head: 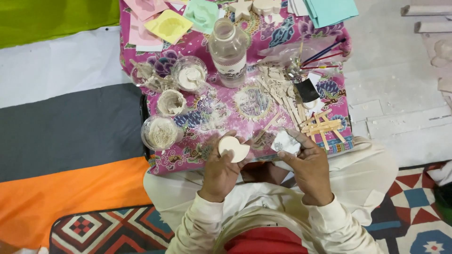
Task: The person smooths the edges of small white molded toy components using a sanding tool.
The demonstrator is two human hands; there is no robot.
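A: so what's the count on that pink patterned cloth (188,44)?

B: four round clear cups (161,133) of powdery stuff down the left, one clear plastic bottle (229,49) in the middle

A: and the moulds up top?

B: three soft ones showing, pink, yellow (168,26) and green, plus one star-shaped cast (241,9)

A: hands?

B: two, the left hand (220,171) has one pale round cast (233,148), the right hand (308,169) one bit of grey sandpaper (285,142). Wooden sticks (322,127) are too piled up to count

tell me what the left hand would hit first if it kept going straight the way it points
Probably the clear plastic water bottle: the left hand, holding a pale heart-shaped plaster piece, points up across the pink patterned cloth. Depth is unclear, so it might pass above.
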